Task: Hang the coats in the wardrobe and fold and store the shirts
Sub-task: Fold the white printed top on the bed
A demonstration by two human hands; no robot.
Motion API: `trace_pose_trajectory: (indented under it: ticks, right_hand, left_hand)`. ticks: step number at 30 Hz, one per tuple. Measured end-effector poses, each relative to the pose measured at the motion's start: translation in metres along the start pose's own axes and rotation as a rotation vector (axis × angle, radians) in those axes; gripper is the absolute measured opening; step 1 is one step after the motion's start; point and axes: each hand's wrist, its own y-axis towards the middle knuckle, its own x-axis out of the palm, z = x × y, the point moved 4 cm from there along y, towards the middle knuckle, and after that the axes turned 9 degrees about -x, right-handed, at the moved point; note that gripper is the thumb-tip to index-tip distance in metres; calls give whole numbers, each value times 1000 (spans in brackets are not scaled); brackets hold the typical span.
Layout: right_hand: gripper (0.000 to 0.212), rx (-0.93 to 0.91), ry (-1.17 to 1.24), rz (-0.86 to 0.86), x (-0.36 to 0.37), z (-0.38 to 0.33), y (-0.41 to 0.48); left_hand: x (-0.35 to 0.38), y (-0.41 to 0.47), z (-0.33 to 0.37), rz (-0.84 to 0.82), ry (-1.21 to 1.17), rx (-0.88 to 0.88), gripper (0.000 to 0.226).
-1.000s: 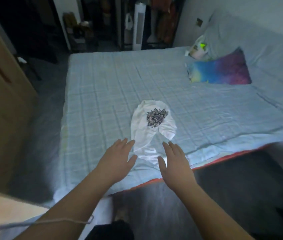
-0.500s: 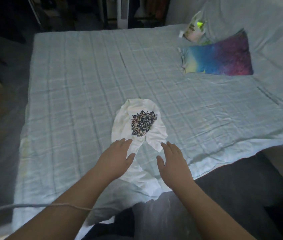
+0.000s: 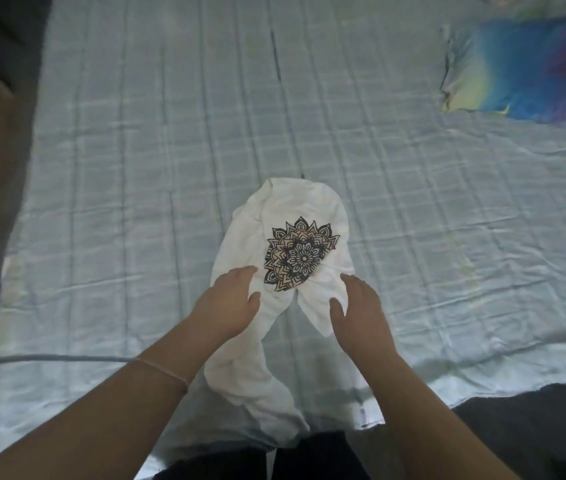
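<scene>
**My left hand (image 3: 229, 299) and right hand (image 3: 361, 313), flat on a bunched shirt (image 3: 309, 213)**

Both my hands are spread with straight fingers and hold nothing. The left lies on the shirt's left side and the right on its right flap, either side of the black mandala print (image 3: 300, 258). The white shirt lies crumpled on the near middle of the bed (image 3: 136, 150), and its near end trails toward the bed's near edge.

I judge this is the smoothing-out before the fold, and the shirt is far from flat. To do it well I should sweep outward from the print, left hand going left and right hand going right. That should open the two flaps that part just below the print. Then I would pull the hem square before any fold. The cloth looks thin and limp, so a light drag should serve better than a hard press.

I cannot pick out the collar or sleeves in the bunch. My left forearm covers part of the near end. I cannot tell whether my palms press or only rest. The tie-dye pillow (image 3: 534, 64) at the far right is blurred and cut off. No wardrobe or coats are in view.
</scene>
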Motion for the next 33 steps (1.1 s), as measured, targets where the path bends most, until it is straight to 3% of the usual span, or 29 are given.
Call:
trace_pose_trajectory:
  ticks: [7, 17, 24, 28, 33]
  right_hand:
    - [65, -97, -68, -266, 55, 62, 111]
    - [68, -349, -68, -135, 98, 41, 251]
    - [65, -355, -93, -174, 123, 28, 292]
    - [52, -297, -92, -231, 123, 36, 290]
    - [34, -323, -51, -236, 108, 45, 247]
  left_hand:
    - [67, 84, -1, -1, -157, -148, 58]
    - [67, 193, -24, 233, -5, -267, 72]
    - [49, 244, -41, 192, -297, -502, 78]
    - [37, 247, -36, 250, -301, -513, 57]
    - [28, 203, -27, 441, -299, -463, 27]
